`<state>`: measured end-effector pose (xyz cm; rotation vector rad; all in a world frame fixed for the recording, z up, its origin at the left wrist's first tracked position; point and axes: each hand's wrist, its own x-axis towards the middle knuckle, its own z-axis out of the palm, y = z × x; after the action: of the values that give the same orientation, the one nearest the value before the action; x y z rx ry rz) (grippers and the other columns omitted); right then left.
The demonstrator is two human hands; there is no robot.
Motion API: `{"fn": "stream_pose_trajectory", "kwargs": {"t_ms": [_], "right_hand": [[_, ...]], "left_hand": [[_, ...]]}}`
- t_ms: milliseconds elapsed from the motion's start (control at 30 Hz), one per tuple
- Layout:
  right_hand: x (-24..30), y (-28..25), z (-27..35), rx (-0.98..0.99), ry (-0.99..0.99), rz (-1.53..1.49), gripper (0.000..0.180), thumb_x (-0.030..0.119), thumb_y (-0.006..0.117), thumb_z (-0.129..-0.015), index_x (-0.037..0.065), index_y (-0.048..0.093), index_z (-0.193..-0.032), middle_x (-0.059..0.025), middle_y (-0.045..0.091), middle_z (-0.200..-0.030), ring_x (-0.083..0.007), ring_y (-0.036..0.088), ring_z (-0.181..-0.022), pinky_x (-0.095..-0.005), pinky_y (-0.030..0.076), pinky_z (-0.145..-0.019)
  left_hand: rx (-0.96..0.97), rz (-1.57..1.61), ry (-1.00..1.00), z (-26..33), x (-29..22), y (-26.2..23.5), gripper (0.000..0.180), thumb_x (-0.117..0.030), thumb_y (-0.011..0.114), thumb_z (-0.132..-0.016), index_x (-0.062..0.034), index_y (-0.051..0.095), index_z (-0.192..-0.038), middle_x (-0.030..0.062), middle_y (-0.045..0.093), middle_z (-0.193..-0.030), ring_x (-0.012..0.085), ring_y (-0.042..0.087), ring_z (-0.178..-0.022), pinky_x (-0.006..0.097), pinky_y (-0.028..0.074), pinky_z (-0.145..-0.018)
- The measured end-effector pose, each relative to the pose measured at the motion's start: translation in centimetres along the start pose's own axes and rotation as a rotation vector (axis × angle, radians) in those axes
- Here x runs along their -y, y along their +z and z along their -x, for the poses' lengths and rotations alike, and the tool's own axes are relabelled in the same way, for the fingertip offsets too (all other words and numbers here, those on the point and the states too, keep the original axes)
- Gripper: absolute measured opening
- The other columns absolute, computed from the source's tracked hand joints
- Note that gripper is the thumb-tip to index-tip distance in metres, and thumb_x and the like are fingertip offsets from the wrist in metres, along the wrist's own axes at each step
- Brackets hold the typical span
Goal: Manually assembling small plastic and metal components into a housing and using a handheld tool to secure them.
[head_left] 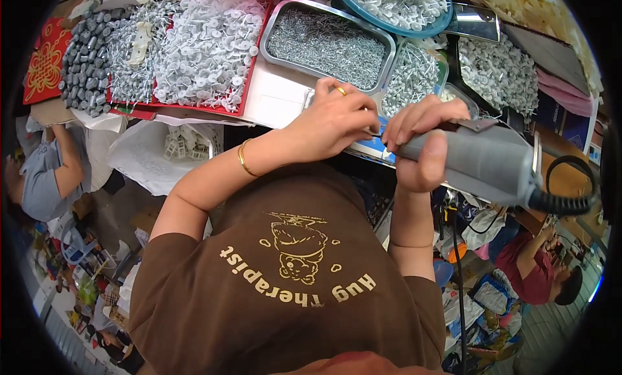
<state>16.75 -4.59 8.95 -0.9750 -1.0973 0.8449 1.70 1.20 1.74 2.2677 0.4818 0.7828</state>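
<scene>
Close to the table's near edge, my right hand [424, 135] is wrapped round a grey powered screwdriver [479, 158], which lies almost level with its tip toward the left. A coiled black cord [567, 203] runs from its rear end. My left hand [340, 116] has its fingertips pinched together right at the tool's tip. Whatever small piece sits between those fingers is hidden. Just beyond my left hand is a metal tray [311, 70] of small silver screws.
Piles of white plastic parts with metal pins [210, 48] and dark grey cylindrical pieces [87, 61] lie at the far left. A blue bowl [405, 32] and a black tray hold more white parts. A white bag [139, 151] hangs below the table edge. Other people sit at both sides.
</scene>
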Motion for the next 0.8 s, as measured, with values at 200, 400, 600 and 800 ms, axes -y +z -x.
{"fn": "stream_pose_trajectory", "kwargs": {"t_ms": [200,400,600,800], "right_hand": [[-0.9,-0.5,0.0,0.137,0.002,-0.046,0.043,0.041,0.064,-0.091,0.004,0.043,-0.088,-0.0077,0.047,-0.066,-0.0138,0.042,-0.045,-0.0276,0.043,-0.043],[-1.0,-0.2,-1.2,-0.038,-0.12,-0.154,0.039,0.04,0.057,-0.095,0.004,0.043,-0.088,-0.0077,0.044,-0.063,-0.0146,0.041,-0.043,-0.0297,0.044,-0.042],[-3.0,-0.7,-1.8,0.226,-0.08,-0.099,0.038,0.039,0.056,-0.093,0.005,0.043,-0.083,-0.0074,0.044,-0.062,-0.0142,0.041,-0.043,-0.0282,0.043,-0.042],[-1.1,0.9,-2.1,0.011,-0.124,-0.198,0.041,0.043,0.055,-0.092,0.005,0.042,-0.084,-0.0076,0.044,-0.061,-0.0156,0.042,-0.043,-0.0296,0.044,-0.041]], "left_hand": [[0.164,0.048,-0.094,-0.2,0.4,-0.5,0.038,-0.013,0.073,-0.084,-0.009,0.049,-0.113,0.0047,0.066,-0.096,0.0263,0.061,-0.102,0.048,0.028,-0.1],[0.158,0.061,-0.118,-0.3,0.0,-0.7,0.038,-0.013,0.075,-0.083,-0.0089,0.049,-0.111,0.0054,0.067,-0.097,0.0267,0.063,-0.102,0.048,0.028,-0.1],[0.192,0.102,-0.153,0.0,0.2,-1.1,0.039,-0.012,0.075,-0.082,-0.0076,0.049,-0.112,0.0082,0.068,-0.104,0.0271,0.062,-0.106,0.048,0.028,-0.099],[0.135,-0.013,-0.261,1.2,0.2,-3.6,0.042,-0.017,0.077,-0.082,-0.0111,0.052,-0.114,0.0047,0.065,-0.105,0.0256,0.059,-0.107,0.047,0.026,-0.099]]}}
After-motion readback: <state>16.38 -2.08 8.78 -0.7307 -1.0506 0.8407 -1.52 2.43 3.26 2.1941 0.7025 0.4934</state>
